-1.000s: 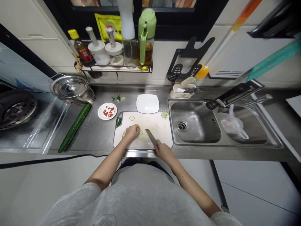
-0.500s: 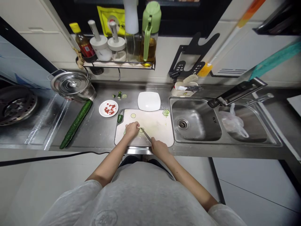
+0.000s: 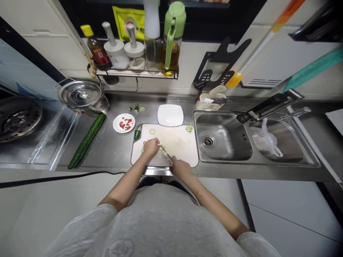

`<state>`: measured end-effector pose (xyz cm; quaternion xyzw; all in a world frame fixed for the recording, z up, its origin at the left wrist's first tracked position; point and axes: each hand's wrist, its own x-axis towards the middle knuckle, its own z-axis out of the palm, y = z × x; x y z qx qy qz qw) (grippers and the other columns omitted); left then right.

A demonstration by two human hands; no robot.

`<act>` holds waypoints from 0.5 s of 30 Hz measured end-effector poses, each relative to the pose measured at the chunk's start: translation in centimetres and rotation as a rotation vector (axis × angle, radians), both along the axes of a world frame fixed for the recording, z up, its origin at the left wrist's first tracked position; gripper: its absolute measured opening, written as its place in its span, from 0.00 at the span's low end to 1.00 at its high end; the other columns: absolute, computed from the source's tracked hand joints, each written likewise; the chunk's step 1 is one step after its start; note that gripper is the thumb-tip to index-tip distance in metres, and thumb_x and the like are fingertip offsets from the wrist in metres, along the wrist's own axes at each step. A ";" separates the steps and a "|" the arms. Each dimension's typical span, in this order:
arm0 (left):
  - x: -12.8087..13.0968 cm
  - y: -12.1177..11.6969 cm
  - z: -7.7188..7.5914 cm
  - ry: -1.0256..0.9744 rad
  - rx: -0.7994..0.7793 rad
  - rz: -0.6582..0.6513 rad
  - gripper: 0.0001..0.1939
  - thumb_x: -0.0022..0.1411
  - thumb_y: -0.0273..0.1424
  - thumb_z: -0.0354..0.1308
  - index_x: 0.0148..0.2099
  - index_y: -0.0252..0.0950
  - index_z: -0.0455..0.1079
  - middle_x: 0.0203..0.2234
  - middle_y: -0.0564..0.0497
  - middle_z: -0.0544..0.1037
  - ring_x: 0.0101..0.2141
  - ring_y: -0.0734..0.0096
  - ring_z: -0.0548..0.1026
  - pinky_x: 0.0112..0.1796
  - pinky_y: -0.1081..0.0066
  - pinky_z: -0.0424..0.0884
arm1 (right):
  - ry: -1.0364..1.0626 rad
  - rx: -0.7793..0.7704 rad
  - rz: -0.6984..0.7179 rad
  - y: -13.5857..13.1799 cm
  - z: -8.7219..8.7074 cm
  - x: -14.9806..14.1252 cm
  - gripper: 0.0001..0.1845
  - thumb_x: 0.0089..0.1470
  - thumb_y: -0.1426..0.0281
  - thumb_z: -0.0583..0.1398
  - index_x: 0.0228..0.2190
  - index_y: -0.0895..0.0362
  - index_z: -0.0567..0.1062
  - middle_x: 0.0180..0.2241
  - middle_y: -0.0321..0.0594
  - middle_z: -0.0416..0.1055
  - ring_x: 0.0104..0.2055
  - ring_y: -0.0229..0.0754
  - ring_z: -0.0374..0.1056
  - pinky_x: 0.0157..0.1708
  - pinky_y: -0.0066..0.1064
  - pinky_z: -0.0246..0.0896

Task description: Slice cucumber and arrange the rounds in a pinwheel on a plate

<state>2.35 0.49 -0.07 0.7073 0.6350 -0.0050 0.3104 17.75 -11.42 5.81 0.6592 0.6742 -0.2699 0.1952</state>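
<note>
My right hand (image 3: pixel 182 168) grips a kitchen knife (image 3: pixel 167 155) by its handle, blade pointing up and left over the white cutting board (image 3: pixel 184 150). The blade's tip is at a round cucumber slice (image 3: pixel 162 147). My left hand (image 3: pixel 151 147) is closed, thumb and fingertips pinched at that slice's left edge. More slices (image 3: pixel 142 150) lie partly hidden beside the left hand. Another slice (image 3: pixel 152 131) rests alone near the board's upper left, and a small pile of slices (image 3: pixel 189 128) sits at its upper right corner. A dark green cucumber piece (image 3: pixel 137 134) is by the board's handle hole.
Left of the board are a whole cucumber (image 3: pixel 87 141) and a plate (image 3: pixel 115 124) of chopped red bits. A white dish (image 3: pixel 170 115) touches the board's far edge. Cucumber ends (image 3: pixel 136 108) lie behind. A lidded steel pot (image 3: pixel 84 98) stands back left; the sink (image 3: pixel 222 139) is right.
My right hand has brought the knife leftward and turned it more upright, its tip reaching the slice by my left fingers. My left hand has stayed nearly in place.
</note>
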 end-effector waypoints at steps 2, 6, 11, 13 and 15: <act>0.0 0.1 0.0 0.013 -0.005 0.004 0.07 0.55 0.30 0.54 0.38 0.42 0.69 0.35 0.50 0.78 0.42 0.61 0.72 0.47 0.60 0.57 | -0.008 0.016 0.006 0.0 -0.2 -0.1 0.17 0.60 0.77 0.46 0.49 0.58 0.61 0.37 0.51 0.75 0.42 0.48 0.72 0.36 0.32 0.59; 0.1 0.3 0.1 0.024 -0.032 -0.001 0.08 0.54 0.30 0.55 0.39 0.42 0.69 0.35 0.50 0.78 0.42 0.61 0.72 0.47 0.60 0.56 | -0.034 0.007 0.017 0.1 0.0 -0.4 0.18 0.59 0.78 0.47 0.50 0.57 0.61 0.37 0.50 0.75 0.42 0.47 0.73 0.37 0.32 0.61; 0.1 0.3 0.2 0.023 -0.038 -0.002 0.08 0.55 0.30 0.54 0.39 0.42 0.69 0.35 0.50 0.78 0.42 0.62 0.72 0.47 0.60 0.56 | -0.051 -0.015 0.041 0.6 0.6 -0.8 0.16 0.59 0.78 0.47 0.49 0.58 0.61 0.39 0.52 0.75 0.43 0.47 0.72 0.37 0.31 0.62; 0.1 0.3 0.3 0.031 -0.045 -0.002 0.09 0.54 0.29 0.54 0.39 0.42 0.69 0.35 0.50 0.78 0.42 0.62 0.72 0.47 0.60 0.56 | -0.052 -0.018 0.051 0.7 0.6 -0.6 0.16 0.59 0.78 0.48 0.49 0.58 0.60 0.39 0.52 0.75 0.43 0.47 0.73 0.37 0.31 0.62; 0.1 0.3 0.4 0.032 -0.048 -0.004 0.09 0.54 0.29 0.55 0.39 0.42 0.69 0.35 0.50 0.78 0.42 0.62 0.72 0.47 0.60 0.56 | -0.042 -0.007 0.068 0.9 0.5 -0.2 0.17 0.59 0.78 0.48 0.49 0.57 0.60 0.39 0.52 0.75 0.43 0.47 0.73 0.37 0.32 0.62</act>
